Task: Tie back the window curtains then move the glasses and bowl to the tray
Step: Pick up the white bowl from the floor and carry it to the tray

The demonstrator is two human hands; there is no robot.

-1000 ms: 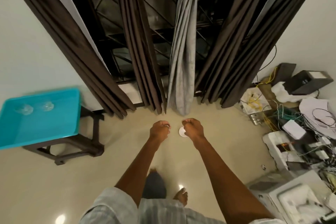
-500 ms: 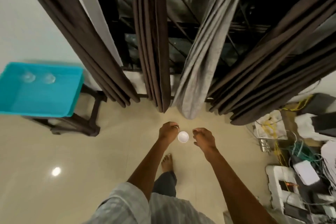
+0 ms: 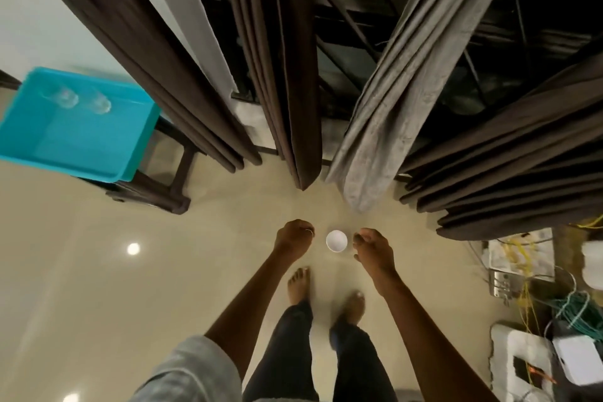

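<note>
A small white bowl [image 3: 336,240] stands on the beige floor, just ahead of my bare feet. My left hand [image 3: 293,238] hangs to its left with fingers loosely curled and a ring showing, holding nothing. My right hand [image 3: 372,250] hangs to its right, also loosely curled and holding nothing. Neither hand touches the bowl. A teal tray [image 3: 130,140] sits on a dark wooden stool [image 3: 163,192] at the left, with two clear glasses [image 3: 83,101] in its far end. Brown curtains [image 3: 287,75] and a grey curtain [image 3: 385,114] hang gathered in bunches before the dark window.
Cables, white foam blocks and boxes [image 3: 535,320] clutter the floor at the right. More brown curtain folds [image 3: 509,173] reach the floor at the right. Open beige floor [image 3: 98,287] lies at the left between me and the stool.
My view has tilted down and moved closer to the curtains, so my feet now show. The bowl, earlier half hidden by my right hand, now shows fully between my hands.
</note>
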